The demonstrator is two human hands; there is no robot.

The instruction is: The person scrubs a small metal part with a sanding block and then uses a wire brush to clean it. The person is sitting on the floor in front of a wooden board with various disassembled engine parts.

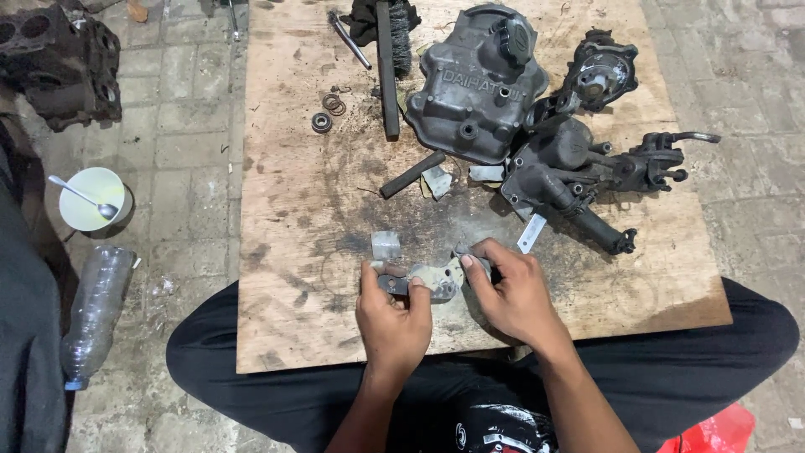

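I sit with my legs crossed and both my forearms reach forward from my body, close together. My left hand (392,323) has the back turned up, the thumb points forward on the left side, and the fingers are curled down in a grip. My right hand (513,294) lies just beside it, a little more forward, also with the back up. Its fingers are bent and the fingertips (466,262) point toward my left hand.
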